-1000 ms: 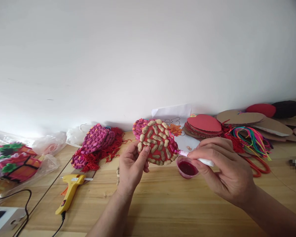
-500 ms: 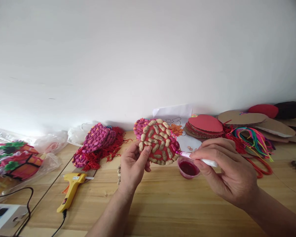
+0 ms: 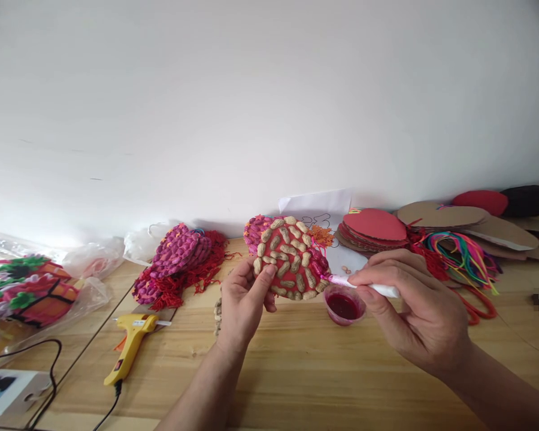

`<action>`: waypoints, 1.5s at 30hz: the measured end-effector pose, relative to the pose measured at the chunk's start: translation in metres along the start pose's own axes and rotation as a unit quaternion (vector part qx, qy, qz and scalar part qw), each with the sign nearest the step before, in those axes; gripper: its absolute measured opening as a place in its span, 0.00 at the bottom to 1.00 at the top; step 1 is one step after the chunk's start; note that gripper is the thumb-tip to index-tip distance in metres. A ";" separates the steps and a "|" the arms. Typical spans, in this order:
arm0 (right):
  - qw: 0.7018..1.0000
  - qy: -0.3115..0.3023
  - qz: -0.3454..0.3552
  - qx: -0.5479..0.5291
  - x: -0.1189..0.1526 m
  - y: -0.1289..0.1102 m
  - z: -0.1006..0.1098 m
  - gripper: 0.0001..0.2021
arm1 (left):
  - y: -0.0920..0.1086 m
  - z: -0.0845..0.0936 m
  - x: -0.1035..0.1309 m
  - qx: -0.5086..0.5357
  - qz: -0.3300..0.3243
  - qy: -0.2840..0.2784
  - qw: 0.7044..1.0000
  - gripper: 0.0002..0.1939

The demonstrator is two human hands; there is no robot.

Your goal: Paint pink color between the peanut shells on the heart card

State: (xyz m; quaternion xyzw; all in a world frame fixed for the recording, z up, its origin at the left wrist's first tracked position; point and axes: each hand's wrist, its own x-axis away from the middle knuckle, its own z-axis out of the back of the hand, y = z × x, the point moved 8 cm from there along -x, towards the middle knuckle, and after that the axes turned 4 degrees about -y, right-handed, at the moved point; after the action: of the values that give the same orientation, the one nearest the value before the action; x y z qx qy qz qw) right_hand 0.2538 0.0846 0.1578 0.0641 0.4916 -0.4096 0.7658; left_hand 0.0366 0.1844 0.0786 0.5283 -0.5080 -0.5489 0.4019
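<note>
A round red disc with peanuts (image 3: 290,263) stuck over its face is pinched at its lower left edge by my left hand (image 3: 247,296), thumb in front. Most of the peanuts are bare tan shells; those along the right edge are magenta and wet-looking. My right hand (image 3: 413,305) is closed around a white paintbrush (image 3: 384,290), and its magenta-stained tip touches the disc's right edge. Just below the tip, a small clear cup of dark red paint (image 3: 344,305) stands on the table. Some loose peanuts (image 3: 218,317) lie partly hidden behind my left wrist.
A yellow glue gun (image 3: 132,347) and a white power strip (image 3: 11,392) lie at left, with cords. Magenta peanut-covered discs (image 3: 179,257) with red yarn sit behind. Red and brown cardboard discs (image 3: 372,226), coloured cords (image 3: 460,254) and a printed sheet (image 3: 314,203) line the wall.
The brush tip and my right hand have shifted very slightly right and down along the disc's edge. The left hand's hold on the disc stays the same.
</note>
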 end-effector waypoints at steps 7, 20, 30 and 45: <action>1.000 0.011 0.016 -0.006 -0.001 -0.001 0.003 0.10 | 0.004 0.000 0.000 -0.014 0.000 0.005 1.000 0.13; 0.999 -0.002 0.018 0.028 0.000 -0.003 -0.003 0.10 | 0.012 -0.007 0.006 -0.031 0.005 0.021 0.999 0.17; 1.000 -0.005 0.009 0.017 0.001 -0.001 -0.003 0.10 | 0.012 -0.006 0.007 -0.022 0.012 0.042 0.999 0.18; 1.000 -0.018 0.008 -0.009 0.001 -0.003 -0.005 0.11 | 0.016 -0.005 0.006 -0.037 0.000 0.048 0.998 0.17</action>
State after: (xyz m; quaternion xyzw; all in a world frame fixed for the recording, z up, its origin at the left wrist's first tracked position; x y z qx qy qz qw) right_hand 0.2484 0.0847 0.1548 0.0536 0.4813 -0.4001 0.7781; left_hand 0.0388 0.1749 0.0933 0.5393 -0.4674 -0.5410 0.4449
